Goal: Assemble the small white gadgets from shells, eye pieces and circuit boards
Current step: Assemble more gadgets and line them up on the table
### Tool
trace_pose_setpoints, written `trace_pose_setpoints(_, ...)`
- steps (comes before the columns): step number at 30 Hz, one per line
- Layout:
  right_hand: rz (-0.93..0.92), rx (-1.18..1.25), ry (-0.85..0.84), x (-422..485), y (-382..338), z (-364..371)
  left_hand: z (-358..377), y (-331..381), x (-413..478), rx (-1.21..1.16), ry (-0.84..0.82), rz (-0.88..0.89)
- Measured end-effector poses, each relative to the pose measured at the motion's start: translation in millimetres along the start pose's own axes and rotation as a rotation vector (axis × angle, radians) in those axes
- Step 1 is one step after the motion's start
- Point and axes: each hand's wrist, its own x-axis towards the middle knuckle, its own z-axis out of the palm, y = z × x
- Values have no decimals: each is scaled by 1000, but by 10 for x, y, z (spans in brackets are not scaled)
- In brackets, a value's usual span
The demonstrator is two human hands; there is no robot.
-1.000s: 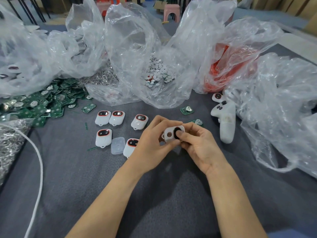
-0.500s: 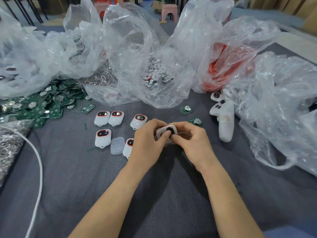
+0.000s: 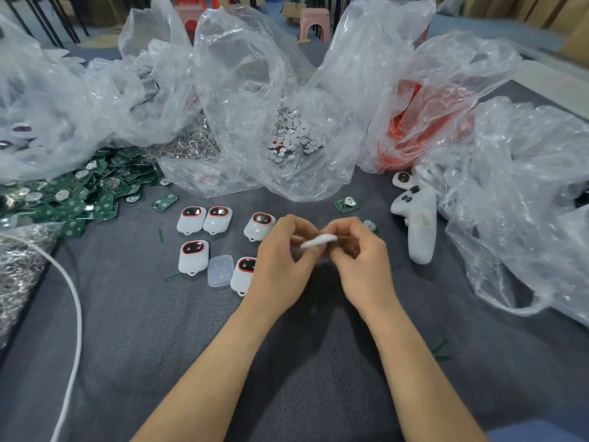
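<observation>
Left hand point(image 3: 280, 261) and right hand point(image 3: 361, 261) pinch the white shell point(image 3: 319, 241), now tipped edge-on, at three o'clock from my left fingertips.

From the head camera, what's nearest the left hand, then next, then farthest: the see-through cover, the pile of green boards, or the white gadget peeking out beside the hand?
1. White gadget: right against the left hand, partly hidden behind it.
2. See-through cover: just left of that gadget.
3. Pile of green boards: far off to the left.
</observation>
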Motion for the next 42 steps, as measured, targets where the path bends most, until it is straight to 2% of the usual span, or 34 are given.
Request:
trace_pose_setpoints(4,37,308,18,31,-10,-37,-26,16,-30,-346,-247,-99)
trace_pose_setpoints(6,77,390,14,32,-10,-57,-22,17,-40,-456,-302,-151)
trace_pose_setpoints(11,119,476,-28,33,12,-70,22,64,-35,-357,-194,-59)
trace_pose_setpoints(15,210,582,55,46,-5,-106,22,57,-17,-325,-88,-61)
trace_pose_setpoints(18,211,515,33,41,-18,-100,45,44,-14,-339,-57,-98)
trace_pose_setpoints(21,212,434,33,30,-18,-82,50,25,-20,-463,-78,-172)
trace_pose_setpoints(28,202,433,45,35,7,-70,15,-5,1,-708,-166,-266)
trace_pose_setpoints(35,242,399,25,98,13,-96,15,-31,11,-733,-199,-253)
trace_pose_setpoints(42,192,122,76,125,19,-122,47,-82,57,-692,-158,-271)
